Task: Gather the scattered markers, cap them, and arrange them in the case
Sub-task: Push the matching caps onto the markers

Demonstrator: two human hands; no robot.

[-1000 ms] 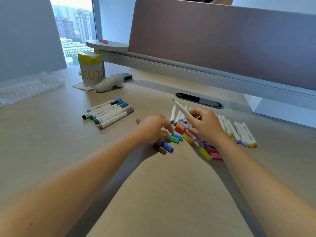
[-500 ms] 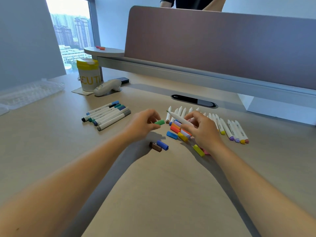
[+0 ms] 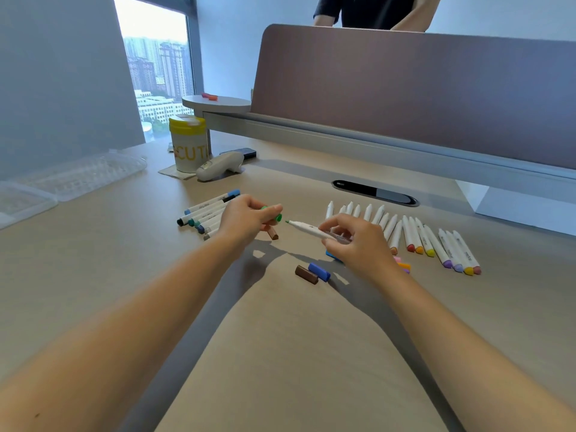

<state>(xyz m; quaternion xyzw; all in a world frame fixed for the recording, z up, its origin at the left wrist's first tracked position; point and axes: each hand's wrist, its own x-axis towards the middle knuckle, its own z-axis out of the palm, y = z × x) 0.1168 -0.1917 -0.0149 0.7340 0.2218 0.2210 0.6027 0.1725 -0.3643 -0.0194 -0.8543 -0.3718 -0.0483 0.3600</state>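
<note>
Bare forearms and hands — no sleeves visible.

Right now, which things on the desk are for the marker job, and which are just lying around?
For the job:
green cap in the left hand
uncapped marker in the right hand
capped markers
loose caps
clear case

Just lying about:
yellow-lidded tub
white handheld gadget

**Count on the table**

Two hands: left, right. One green cap, one uncapped marker. Seven or so capped markers beyond the left grip. About seventeen open markers beyond the right. Brown cap, blue cap.
</note>
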